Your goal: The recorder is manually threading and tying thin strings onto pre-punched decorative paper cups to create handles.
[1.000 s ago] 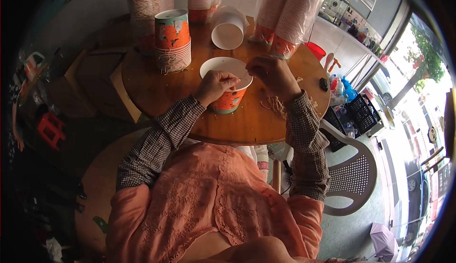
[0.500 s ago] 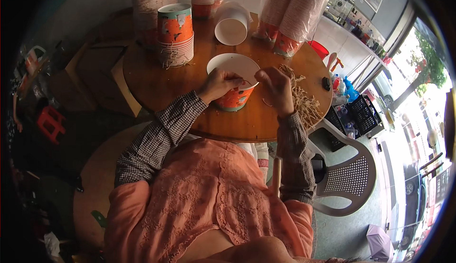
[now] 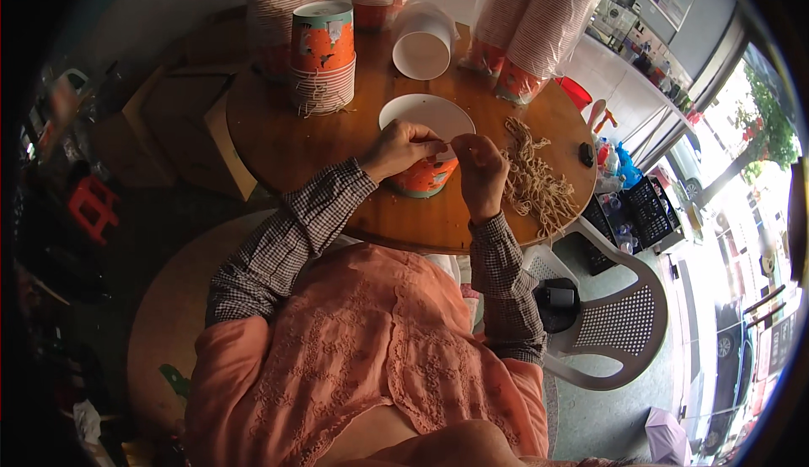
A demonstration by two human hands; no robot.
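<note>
A paper tub (image 3: 421, 182) with a white inside and an orange patterned wall stands upright on the round wooden table (image 3: 362, 214) in front of me. My left hand (image 3: 394, 150) is at its near rim, thumb and forefinger pinched. Right beside it, my right hand (image 3: 484, 179) is pinched too, its fingertips almost meeting the left ones. A thin string seems to be between the fingertips, mostly hidden by them. To the right of the tub lies a tangled heap of beige strings (image 3: 539, 176).
An upside-down stack of orange tubs (image 3: 324, 45), with strings at its lower rims, stands at the left. A white tub (image 3: 421, 54) lies on its side behind. Tall bagged tub stacks (image 3: 539, 20) line the back. A grey plastic chair (image 3: 619, 319) stands at right.
My right hand has come in to the left, bringing its fingertips against the left ones at the rim. The strand that hung below it is out of sight. The view has shifted slightly.
</note>
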